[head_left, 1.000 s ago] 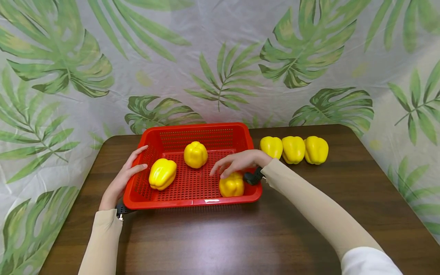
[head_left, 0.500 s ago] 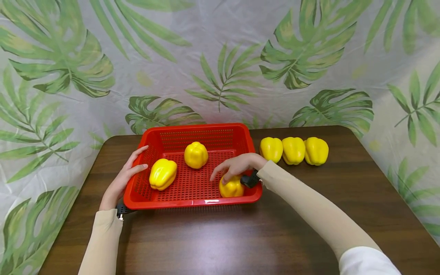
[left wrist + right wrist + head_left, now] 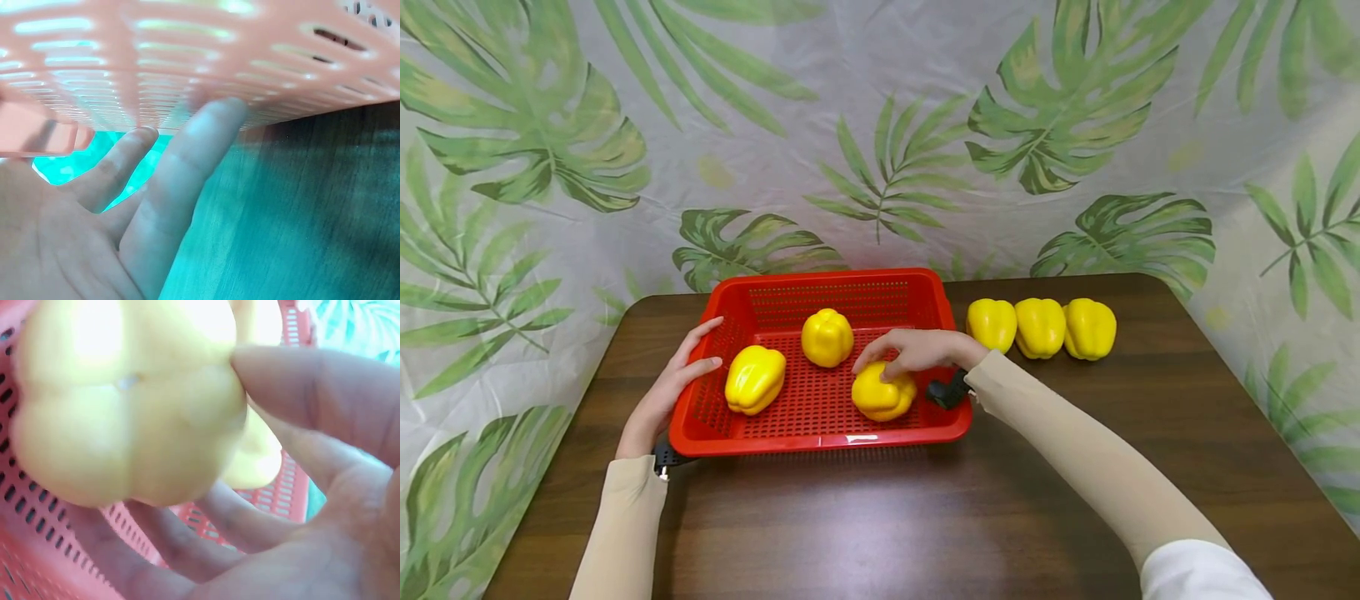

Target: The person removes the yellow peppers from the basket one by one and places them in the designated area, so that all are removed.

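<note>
My right hand (image 3: 917, 350) holds a yellow bell pepper (image 3: 882, 396) inside the red basket (image 3: 760, 445), near its front right. In the right wrist view, the thumb is against one side of this bell pepper (image 3: 131, 419) and the fingers curl under the other. My left hand (image 3: 673, 387) grips the basket's left side, thumb and index finger over the rim. Other fingers (image 3: 206, 134) lie against the slotted outer wall in the left wrist view. Two more yellow bell peppers lie in the basket: one at the left (image 3: 756, 380), one near the middle (image 3: 827, 337).
Three yellow bell peppers (image 3: 1041, 328) stand in a row on the brown wooden table (image 3: 865, 525), right of the basket. A leaf-patterned cloth (image 3: 887, 150) hangs behind the table's back edge. A black wrist strap (image 3: 947, 390) shows on the right wrist.
My right hand has closed on the bell pepper at the basket's front right corner and shifted it left, tilting it. My left hand and the basket have stayed in place.
</note>
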The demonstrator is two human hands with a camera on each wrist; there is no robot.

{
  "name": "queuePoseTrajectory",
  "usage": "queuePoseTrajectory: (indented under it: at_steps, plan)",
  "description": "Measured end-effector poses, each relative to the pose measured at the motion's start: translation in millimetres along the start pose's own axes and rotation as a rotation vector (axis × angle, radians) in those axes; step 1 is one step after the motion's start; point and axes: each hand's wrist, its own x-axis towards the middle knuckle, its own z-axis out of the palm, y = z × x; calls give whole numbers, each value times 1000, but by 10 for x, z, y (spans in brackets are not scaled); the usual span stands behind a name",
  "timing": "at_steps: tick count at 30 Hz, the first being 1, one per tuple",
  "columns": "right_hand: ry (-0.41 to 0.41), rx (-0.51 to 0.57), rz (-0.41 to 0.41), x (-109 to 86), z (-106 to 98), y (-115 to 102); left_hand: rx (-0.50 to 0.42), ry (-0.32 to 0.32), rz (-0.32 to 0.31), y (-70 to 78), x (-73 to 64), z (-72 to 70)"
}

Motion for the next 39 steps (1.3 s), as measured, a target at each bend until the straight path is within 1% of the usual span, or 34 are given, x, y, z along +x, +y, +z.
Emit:
queuePoseTrajectory:
  at_steps: [2, 5, 10, 15, 20, 25, 28, 32, 36, 39]
  plan:
    - [29, -5, -9, 17, 12, 7, 3, 1, -2, 3, 4, 2]
    - [44, 15, 11, 35, 27, 13, 3, 1, -3, 8, 11, 1]
    - [2, 66, 78, 47, 43, 19, 2, 1, -2, 10, 14, -7]
    - [-23, 110, 112, 55, 59, 49, -1, -1, 2, 10, 13, -11]
    - [-40, 164, 117, 72, 81, 94, -5, -1, -1, 12, 8, -7]
    - [-56, 159, 95, 76, 105, 104, -6, -6, 9, 10, -1, 9]
    - [-13, 136, 69, 64, 106, 90, -4, -5, 11, 11, -4, 14]
    - [91, 136, 60, 43, 98, 63, 1, -3, 10, 9, -5, 15]
    - [172, 185, 64, 19, 83, 50, -2, -6, 15, 6, -8, 12]
    - [204, 236, 57, -2, 67, 51, -7, -7, 15, 2, -11, 6]
